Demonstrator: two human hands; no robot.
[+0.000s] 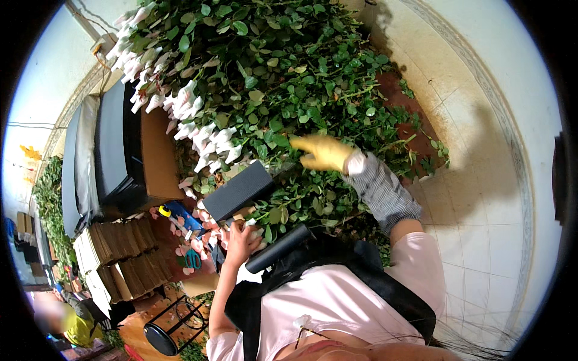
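My bare left hand (239,242) is closed around a pale rose bud (255,232), close to my chest. Leaves spread to the right of that bud. My right hand (322,152), in a yellow glove with a grey knit sleeve above it, is over the leafy stems with thumb and fingers apart. No held thing shows in it. A big heap of roses (259,90) fills the table ahead, their white-sleeved heads (205,141) on the left. Between my hands lies a dark grey rectangular block (238,191). A black cylinder (278,248) sits just right of my left hand.
Pink petals, teal-handled scissors (192,259) and a blue item (183,218) beside a yellow cap lie left of my hand. Farther left are stacked cardboard (123,259) and large dark sheets (117,144). A black stool (161,339) and another person (81,325) are lower left.
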